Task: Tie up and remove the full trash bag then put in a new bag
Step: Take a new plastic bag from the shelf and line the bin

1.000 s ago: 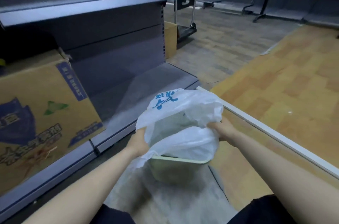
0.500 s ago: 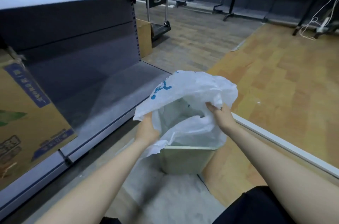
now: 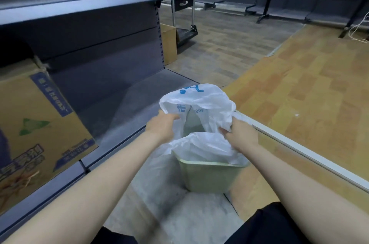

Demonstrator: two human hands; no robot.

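Head view first, then. What are the hands doing?

— Both hold the white plastic bag [image 3: 201,101] at its mouth: the left hand [image 3: 160,126] pinches the left rim, the right hand [image 3: 242,133] bunches the right side in curled fingers. The bag's lower part sits inside the pale green bin [image 3: 209,175] on the floor.

— How will it handle?

— Thin, soft, slippery film, I'd judge; light, and easy to tear. Best taken at the rim or handle loops, spread wide.

— Anything inside?

— The bag looks empty; through the mouth only the bin's inner wall shows. A cardboard box [image 3: 38,129] sits on the shelf [image 3: 123,103] beside it.
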